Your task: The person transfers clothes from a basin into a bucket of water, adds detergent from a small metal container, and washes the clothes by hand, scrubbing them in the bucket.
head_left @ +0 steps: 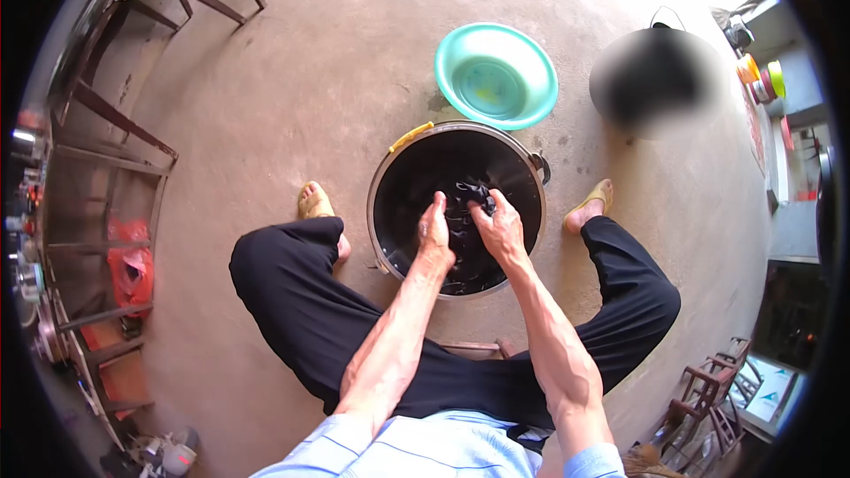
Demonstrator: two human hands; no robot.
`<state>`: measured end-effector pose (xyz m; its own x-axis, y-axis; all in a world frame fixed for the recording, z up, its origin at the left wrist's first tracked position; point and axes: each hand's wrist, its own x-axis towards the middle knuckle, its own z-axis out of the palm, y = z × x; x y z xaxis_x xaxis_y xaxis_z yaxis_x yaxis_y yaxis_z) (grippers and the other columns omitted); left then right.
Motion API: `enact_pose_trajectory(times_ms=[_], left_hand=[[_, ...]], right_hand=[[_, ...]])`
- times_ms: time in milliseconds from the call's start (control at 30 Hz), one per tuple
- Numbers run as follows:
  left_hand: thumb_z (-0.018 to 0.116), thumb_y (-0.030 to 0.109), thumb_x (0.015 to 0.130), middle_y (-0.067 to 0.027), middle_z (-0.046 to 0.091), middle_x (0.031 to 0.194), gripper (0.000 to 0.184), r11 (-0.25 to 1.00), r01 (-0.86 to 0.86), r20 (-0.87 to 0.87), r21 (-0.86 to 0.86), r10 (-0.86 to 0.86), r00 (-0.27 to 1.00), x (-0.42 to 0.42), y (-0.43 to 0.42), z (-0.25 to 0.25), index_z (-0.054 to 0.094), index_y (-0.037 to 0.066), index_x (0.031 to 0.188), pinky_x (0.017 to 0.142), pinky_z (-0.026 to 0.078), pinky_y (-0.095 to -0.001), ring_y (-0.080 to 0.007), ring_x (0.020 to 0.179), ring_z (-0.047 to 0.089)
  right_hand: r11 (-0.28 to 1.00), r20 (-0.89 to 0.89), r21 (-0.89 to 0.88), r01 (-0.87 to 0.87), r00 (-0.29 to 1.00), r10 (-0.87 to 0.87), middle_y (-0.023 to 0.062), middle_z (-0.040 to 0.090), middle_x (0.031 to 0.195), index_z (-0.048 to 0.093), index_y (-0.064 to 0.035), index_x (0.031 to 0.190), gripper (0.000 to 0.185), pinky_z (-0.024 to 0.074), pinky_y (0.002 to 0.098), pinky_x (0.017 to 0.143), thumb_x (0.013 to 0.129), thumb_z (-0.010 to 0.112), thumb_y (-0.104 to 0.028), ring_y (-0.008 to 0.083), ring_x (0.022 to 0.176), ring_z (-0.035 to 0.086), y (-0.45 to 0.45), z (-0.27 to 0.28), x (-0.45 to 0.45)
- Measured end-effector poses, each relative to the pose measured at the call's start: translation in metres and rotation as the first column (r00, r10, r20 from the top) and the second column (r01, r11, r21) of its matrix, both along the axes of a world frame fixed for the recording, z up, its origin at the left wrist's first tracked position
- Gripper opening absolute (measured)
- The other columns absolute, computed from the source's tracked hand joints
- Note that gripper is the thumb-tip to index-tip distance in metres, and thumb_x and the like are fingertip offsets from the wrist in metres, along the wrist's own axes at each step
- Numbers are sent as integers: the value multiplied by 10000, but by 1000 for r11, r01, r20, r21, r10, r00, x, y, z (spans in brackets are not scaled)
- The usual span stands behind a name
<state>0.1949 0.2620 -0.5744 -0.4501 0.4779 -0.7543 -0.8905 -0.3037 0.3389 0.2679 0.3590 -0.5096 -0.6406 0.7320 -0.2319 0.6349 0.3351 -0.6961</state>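
Note:
Both my hands are inside a round black bucket between my feet, over dark water and dark wet cloth. My right hand is closed on a bunched black cloth, which hangs from its fingers toward the middle of the bucket. Opposite it, my left hand has its fingers stretched out and held upright, close to the cloth's left side. The dark cloth merges with the dark water, so its full shape is hidden. A yellow grip lies at the bucket's upper left rim.
A mint-green basin with a little liquid stands just beyond the bucket. A blurred dark round object is farther right. Wooden frames with a red plastic bag line the left. Small wooden chairs stand at lower right.

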Motion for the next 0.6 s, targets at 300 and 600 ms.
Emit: enact_pose_trajectory(times_ms=[300,600], left_hand=[[564,451,949,-53,691,839,353,927,21,82,374,-55,995,12,-46,-17,680,118,931,722,567,-350,-203,759,674],[628,182,926,46,522,731,146,977,74,-573,-201,-179,800,17,-8,-5,573,95,823,591,415,-274,-64,667,477]], right_hand=[[912,-84,241,-332,929,360,134,640,942,659,-91,1091,370,531,416,760,799,771,-289,327,870,654,-85,56,20],[982,-114,-191,9,993,-31,139,668,844,663,-22,994,322,493,376,706,949,622,-338,291,767,639,-1,-29,10]])
